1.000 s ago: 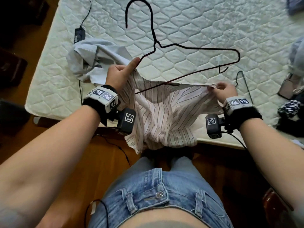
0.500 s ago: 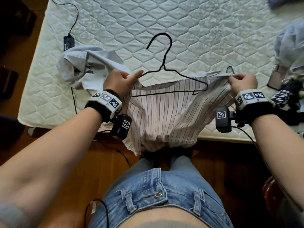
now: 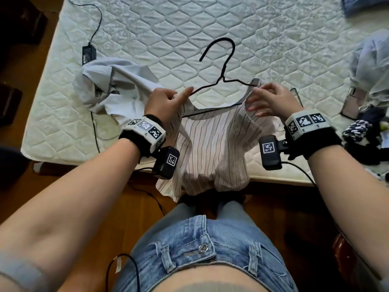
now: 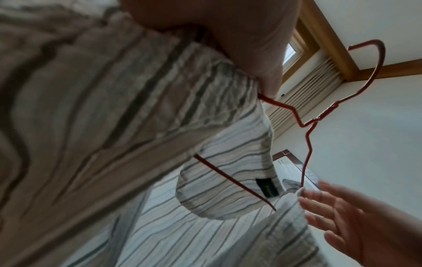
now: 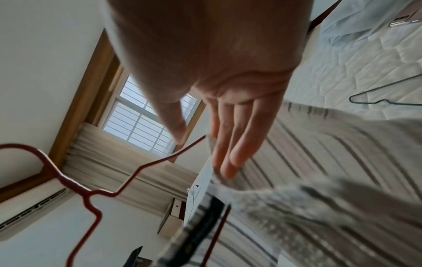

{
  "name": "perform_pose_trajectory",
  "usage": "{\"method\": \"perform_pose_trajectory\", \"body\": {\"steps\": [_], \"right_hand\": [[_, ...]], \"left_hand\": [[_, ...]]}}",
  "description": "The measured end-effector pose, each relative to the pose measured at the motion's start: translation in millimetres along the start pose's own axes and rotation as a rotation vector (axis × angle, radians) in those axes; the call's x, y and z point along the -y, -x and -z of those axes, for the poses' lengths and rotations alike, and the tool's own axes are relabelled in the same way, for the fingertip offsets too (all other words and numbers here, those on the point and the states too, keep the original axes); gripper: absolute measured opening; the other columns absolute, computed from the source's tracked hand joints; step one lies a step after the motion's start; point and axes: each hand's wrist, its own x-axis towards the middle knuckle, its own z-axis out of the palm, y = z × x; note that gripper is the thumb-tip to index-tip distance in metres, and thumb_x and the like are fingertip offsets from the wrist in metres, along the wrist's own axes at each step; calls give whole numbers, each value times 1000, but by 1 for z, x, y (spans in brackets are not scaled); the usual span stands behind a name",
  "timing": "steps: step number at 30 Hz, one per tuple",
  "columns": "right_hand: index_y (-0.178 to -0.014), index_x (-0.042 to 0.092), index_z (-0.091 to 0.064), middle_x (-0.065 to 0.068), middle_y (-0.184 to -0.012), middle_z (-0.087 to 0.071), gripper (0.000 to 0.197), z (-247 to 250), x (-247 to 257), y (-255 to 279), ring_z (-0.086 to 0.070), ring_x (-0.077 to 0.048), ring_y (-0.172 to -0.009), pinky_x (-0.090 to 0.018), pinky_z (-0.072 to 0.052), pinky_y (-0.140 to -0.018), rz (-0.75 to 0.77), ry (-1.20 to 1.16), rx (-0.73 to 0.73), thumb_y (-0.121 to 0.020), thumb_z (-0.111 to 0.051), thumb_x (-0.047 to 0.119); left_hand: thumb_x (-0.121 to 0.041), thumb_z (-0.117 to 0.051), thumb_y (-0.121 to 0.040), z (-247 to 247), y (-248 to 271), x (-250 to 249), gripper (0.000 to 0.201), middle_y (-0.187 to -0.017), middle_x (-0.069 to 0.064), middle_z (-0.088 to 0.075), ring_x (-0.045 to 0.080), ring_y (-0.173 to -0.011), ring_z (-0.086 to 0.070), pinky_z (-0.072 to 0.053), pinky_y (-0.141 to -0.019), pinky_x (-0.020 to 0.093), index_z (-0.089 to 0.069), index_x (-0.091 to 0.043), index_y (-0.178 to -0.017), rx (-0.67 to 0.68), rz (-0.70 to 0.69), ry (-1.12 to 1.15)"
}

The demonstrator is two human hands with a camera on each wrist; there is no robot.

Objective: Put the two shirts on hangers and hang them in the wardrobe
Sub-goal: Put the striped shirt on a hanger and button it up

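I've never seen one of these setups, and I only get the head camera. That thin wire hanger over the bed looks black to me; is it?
Observer: No. Both wrist views show the thin wire hanger as red.
Visitor: Anything inside the collar?
Observer: A dark tag, inside the collar of the white striped shirt.
Visitor: Is the right hand gripping?
Observer: In the right wrist view, the right hand has straight fingers, with the thumb apart from them.

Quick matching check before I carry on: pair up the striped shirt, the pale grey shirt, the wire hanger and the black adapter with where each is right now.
Things:
1 striped white shirt
2 pale grey shirt
3 red wire hanger
4 black power adapter

States:
A crumpled on the mattress
B lying at the mattress's far left edge
C gripped by left hand, hanging over the mattress edge
D threaded through the neck opening

Pairs: 1-C, 2-A, 3-D, 4-B
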Motion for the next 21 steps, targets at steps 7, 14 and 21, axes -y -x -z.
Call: {"method": "perform_pose_trajectory", "body": {"steps": [7,14,21], "right_hand": [[-68,15,-53,-6,-66,-59,30,-10,5,-7,-53,-14,-49,-26,-46,-45,-41,191,-214,-77,-71,38],[-55,19,-57,-3,-62,-58,21,-10,8,-10,-57,-24,-69,-45,-52,-77,-35,255,-394,-63,-49,37],[-54,21,-42,-5,-72,-60,30,-2,-6,-25,-67,-35,-84,-53,-54,-79,-35,127,-405,-44,-53,48]], "left_hand": [[-66,-59,-67,7,5,4,57,-44,-10,-20,10,-50,-21,-18,-53,29,-34,-19,-44,2,-36,92],[-66,-57,-67,9,10,7,64,-53,-2,-24,12,-54,-24,-20,-56,29,-47,-5,-50,6,-48,100],[-64,-59,-68,8,12,5,59,-48,-8,-19,11,-51,-20,-16,-54,30,-29,-20,-42,46,-53,136]]}}
